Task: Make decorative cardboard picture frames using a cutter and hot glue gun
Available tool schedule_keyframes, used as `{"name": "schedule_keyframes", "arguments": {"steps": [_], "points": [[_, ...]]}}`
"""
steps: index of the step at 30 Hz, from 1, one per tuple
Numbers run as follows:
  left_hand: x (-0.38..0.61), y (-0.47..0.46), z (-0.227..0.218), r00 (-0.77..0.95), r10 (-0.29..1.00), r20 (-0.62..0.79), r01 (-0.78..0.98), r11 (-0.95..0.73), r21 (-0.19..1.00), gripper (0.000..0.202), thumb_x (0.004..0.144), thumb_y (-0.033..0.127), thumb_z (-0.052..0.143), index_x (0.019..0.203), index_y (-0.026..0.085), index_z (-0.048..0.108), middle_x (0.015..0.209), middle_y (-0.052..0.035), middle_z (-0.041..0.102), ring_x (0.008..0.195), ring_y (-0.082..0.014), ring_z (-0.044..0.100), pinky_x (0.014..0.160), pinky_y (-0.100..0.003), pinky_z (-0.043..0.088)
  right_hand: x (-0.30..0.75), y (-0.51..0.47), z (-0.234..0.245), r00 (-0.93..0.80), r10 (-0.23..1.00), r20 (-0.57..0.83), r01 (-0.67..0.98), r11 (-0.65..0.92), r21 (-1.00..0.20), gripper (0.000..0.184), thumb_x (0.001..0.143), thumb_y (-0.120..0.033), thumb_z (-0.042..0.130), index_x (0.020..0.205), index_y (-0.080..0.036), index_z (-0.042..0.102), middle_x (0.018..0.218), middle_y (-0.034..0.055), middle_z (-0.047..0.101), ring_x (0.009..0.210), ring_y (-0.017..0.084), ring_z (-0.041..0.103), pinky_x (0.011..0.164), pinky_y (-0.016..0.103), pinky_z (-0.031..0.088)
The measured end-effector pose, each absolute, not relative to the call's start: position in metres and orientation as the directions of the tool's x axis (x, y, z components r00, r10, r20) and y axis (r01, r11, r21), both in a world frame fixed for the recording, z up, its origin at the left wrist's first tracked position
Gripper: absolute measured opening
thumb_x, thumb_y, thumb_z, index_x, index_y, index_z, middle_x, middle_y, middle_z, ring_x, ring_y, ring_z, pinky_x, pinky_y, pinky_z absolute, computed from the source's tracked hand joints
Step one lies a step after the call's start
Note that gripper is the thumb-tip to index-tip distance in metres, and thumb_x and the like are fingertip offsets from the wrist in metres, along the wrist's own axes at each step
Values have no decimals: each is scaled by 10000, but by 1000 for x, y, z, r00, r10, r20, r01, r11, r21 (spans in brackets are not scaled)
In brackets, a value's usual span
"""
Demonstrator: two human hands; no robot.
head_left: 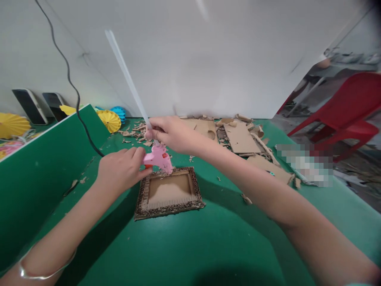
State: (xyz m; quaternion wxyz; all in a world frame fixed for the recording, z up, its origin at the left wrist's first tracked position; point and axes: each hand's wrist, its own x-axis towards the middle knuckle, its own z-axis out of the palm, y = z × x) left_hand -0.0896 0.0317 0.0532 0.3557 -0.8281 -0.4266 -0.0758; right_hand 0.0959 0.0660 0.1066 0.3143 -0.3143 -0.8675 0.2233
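My left hand (120, 169) is closed around the handle of a pink glue gun (159, 157), whose nozzle points down at the far edge of a cardboard frame (169, 192) lying flat on the green table (190, 238). My right hand (168, 133) pinches a long translucent glue stick (127, 79) that slants up to the left from the back of the gun. The gun's black cord (70, 79) runs up and away to the left.
Cardboard sheets (241, 139) and torn scraps (133, 133) litter the far side of the table. A green partition (44, 159) rises at left, with yellow and blue paper fans (110, 119) and two phones (29, 105) behind it. A red plastic chair (342, 115) stands at right.
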Motion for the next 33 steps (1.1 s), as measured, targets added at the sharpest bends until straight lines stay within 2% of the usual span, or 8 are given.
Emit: {"name": "schedule_keyframes", "arguments": {"steps": [7,16,28,33], "points": [[-73,38,52,625,619,477,771,-392,-502,244,818,400,456,747,176,522,593,-45,588,578,-205,597,422,-274,206,106,63,121,-594,694,406,472,710,-524,221,876,-232,456,668,-165,422,587,-57,397,561,68,353,558,210,261],[-54,44,45,664,633,397,736,-459,-498,243,844,373,435,802,161,547,659,-59,613,615,-185,606,433,-266,242,123,58,119,-601,708,370,568,704,-426,248,884,-249,440,649,-172,418,566,-58,395,543,76,343,550,222,235],[-61,43,43,715,596,365,689,-511,-515,215,857,308,433,839,144,571,637,-67,606,571,-204,604,418,-265,220,121,59,112,-624,692,364,524,715,-463,253,882,-272,422,649,-180,386,571,-50,404,535,79,352,528,226,229],[-70,40,43,736,552,392,671,-517,-532,222,868,287,420,791,140,567,642,-64,606,569,-202,606,422,-269,247,115,60,110,-635,680,365,502,724,-474,248,876,-264,430,647,-183,381,567,-48,417,544,83,361,524,225,240]]}}
